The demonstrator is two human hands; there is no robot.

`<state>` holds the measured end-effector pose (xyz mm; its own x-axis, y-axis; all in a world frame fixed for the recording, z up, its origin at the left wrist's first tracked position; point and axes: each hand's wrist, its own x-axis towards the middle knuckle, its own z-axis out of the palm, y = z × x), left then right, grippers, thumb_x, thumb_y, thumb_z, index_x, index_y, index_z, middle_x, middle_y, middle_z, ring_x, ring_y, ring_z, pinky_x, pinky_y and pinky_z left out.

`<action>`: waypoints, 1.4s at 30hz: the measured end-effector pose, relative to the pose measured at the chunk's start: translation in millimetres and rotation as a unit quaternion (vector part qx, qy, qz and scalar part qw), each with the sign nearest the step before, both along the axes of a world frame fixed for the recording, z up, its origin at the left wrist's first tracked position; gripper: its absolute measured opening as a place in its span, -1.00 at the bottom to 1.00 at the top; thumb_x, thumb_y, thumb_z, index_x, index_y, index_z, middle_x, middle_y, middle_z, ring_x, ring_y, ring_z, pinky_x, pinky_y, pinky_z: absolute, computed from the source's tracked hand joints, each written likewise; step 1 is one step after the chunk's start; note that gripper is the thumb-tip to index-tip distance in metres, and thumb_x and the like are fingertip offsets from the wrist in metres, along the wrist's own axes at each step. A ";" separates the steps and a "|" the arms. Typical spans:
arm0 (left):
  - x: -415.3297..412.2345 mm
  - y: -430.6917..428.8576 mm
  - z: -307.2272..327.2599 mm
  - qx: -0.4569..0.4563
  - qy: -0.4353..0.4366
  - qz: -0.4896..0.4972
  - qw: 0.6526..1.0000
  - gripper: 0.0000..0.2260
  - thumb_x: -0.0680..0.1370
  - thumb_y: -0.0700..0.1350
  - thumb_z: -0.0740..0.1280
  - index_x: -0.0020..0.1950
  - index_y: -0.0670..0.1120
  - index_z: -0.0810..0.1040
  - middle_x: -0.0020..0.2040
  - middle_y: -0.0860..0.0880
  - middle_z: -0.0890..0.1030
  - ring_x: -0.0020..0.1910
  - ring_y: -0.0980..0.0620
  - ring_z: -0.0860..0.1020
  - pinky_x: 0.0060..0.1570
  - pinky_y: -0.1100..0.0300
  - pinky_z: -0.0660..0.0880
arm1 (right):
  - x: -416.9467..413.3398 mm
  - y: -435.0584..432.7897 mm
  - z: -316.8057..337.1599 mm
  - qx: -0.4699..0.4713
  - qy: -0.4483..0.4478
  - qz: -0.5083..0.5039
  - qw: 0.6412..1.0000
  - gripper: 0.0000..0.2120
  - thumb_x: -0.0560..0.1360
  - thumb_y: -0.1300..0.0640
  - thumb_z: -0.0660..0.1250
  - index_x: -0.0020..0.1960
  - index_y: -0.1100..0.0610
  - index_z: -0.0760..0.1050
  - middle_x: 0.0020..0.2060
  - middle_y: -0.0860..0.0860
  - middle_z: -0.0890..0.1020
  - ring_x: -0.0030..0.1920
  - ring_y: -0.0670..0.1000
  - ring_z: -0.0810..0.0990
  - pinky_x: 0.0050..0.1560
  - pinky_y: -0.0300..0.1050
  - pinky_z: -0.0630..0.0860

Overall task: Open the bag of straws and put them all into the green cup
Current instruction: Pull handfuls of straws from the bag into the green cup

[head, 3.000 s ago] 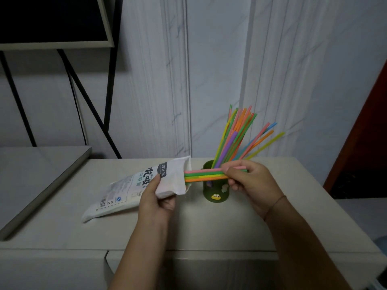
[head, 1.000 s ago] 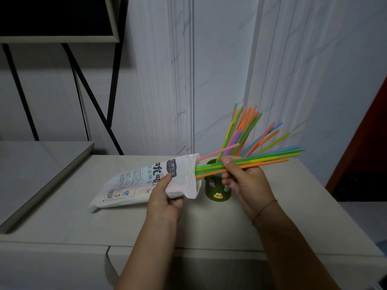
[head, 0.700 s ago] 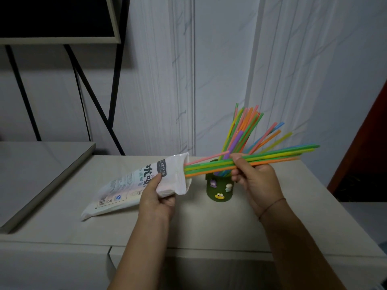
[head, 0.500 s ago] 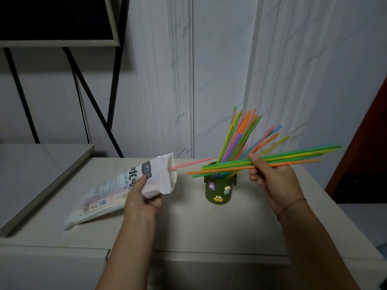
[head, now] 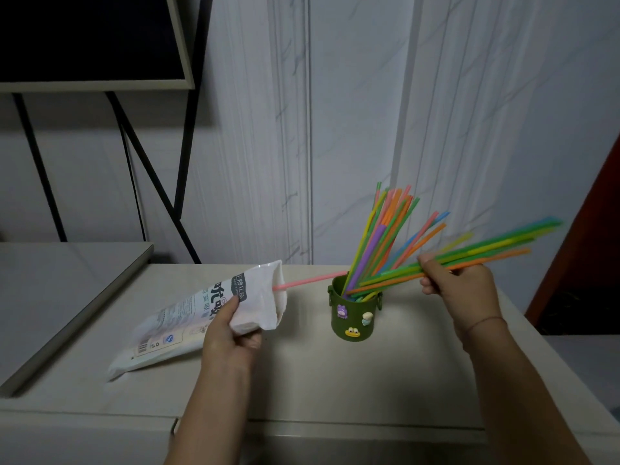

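Observation:
A green cup (head: 355, 315) with small figure stickers stands on the pale counter and holds several coloured straws (head: 385, 229) leaning up and right. My right hand (head: 456, 286) pinches a bundle of green and orange straws (head: 496, 251); their left tips reach the cup's mouth. My left hand (head: 231, 330) grips the white straw bag (head: 201, 317) near its open end, which is lifted off the counter. One pink straw (head: 308, 281) sticks out of the bag's mouth toward the cup.
The counter (head: 369, 380) has a front edge close to me and a right edge beside a dark red door (head: 593, 246). A lower grey surface (head: 60, 283) lies to the left. A black metal frame (head: 151, 176) with a dark panel stands at the back left.
My right hand has drawn the bundle of straws fully out of the bag, moved right and tilted it, so its left tips now reach the cup. One pink straw stayed behind in the bag's mouth.

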<state>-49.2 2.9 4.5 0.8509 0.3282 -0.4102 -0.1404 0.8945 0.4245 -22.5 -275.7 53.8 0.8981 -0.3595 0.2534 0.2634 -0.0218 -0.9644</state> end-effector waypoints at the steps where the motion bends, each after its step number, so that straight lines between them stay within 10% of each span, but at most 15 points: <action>1: -0.3 -2.2 0.8 0.000 0.000 -0.004 1.000 -0.89 0.50 -0.29 0.33 -0.08 -0.08 0.52 -0.40 -0.01 0.68 -0.44 0.07 0.66 -0.30 0.04 0.61 | 3.8 4.0 -1.3 -0.022 0.010 0.014 1.000 -0.83 0.45 0.22 0.39 -0.30 0.22 0.56 -0.63 -0.05 0.53 -0.60 -0.17 0.49 -0.49 -0.34 0.50; 7: 0.6 -12.2 1.7 -0.008 0.004 -0.011 1.000 -0.87 0.50 -0.30 0.34 -0.06 -0.08 0.53 -0.38 -0.02 0.69 -0.44 0.06 0.66 -0.50 0.13 0.58 | 21.3 30.5 -21.5 -0.111 0.080 0.092 0.986 -0.77 0.47 0.23 0.37 -0.36 0.21 0.51 -0.53 0.08 0.50 -0.64 -0.19 0.39 -0.52 -0.38 0.40; 16: 3.3 -17.9 2.6 0.001 0.005 -0.020 1.000 -0.87 0.50 -0.30 0.32 -0.07 -0.08 0.54 -0.38 -0.01 0.69 -0.32 0.04 0.67 -0.32 0.03 0.60 | 30.0 35.8 -22.3 0.079 0.009 0.037 0.996 -0.85 0.47 0.30 0.36 0.01 0.32 0.48 -0.34 0.17 0.59 -0.49 -0.13 0.60 -0.39 -0.32 0.58; 24: 4.2 -21.9 -0.1 -0.004 0.007 -0.029 1.000 -0.86 0.49 -0.29 0.35 -0.01 -0.09 0.54 -0.33 -0.04 0.70 -0.37 0.03 0.68 -0.29 0.00 0.61 | 50.3 46.5 -29.0 0.027 0.076 0.005 0.997 -0.86 0.46 0.25 0.37 -0.10 0.34 0.51 -0.46 0.15 0.52 -0.65 -0.16 0.45 -0.58 -0.34 0.45; 29: 6.8 -31.3 0.9 -0.007 0.003 -0.044 0.999 -0.78 0.49 -0.31 0.33 0.11 -0.10 0.52 -0.13 -0.07 0.69 -0.05 -0.03 0.62 -0.22 -0.08 0.58 | 52.6 46.0 -37.9 -0.059 0.106 -0.007 0.993 -0.75 0.43 0.14 0.41 -0.33 0.27 0.52 -0.63 -0.03 0.44 -0.63 -0.14 0.34 -0.56 -0.34 0.31; 38: 4.2 -41.2 2.2 0.010 -0.004 -0.045 0.999 -0.85 0.49 -0.32 0.34 -0.04 -0.10 0.51 -0.33 -0.02 0.70 -0.09 0.00 0.63 -0.10 -0.04 0.59 | 24.4 40.3 -25.5 0.004 0.144 0.025 0.989 -0.71 0.54 0.02 0.25 -0.21 0.23 0.50 -0.45 0.09 0.49 -0.53 -0.04 0.39 -0.57 -0.29 0.33; 42: 1.1 -43.2 6.1 0.035 0.003 -0.030 0.999 -0.71 0.48 -0.32 0.35 0.17 -0.10 0.51 -0.05 -0.05 0.67 -0.06 0.01 0.62 -0.20 0.03 0.59 | 6.8 41.7 -20.4 0.069 0.222 0.053 0.971 -0.60 0.61 -0.01 0.08 -0.27 0.18 0.47 -0.43 0.10 0.48 -0.65 -0.14 0.41 -0.60 -0.35 0.34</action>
<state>-48.0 -40.3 10.5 0.8673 0.3050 -0.3935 -0.0849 0.8694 0.4867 -15.7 -234.0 33.4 0.9419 -0.2618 -0.2107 -0.1848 0.1200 -0.9754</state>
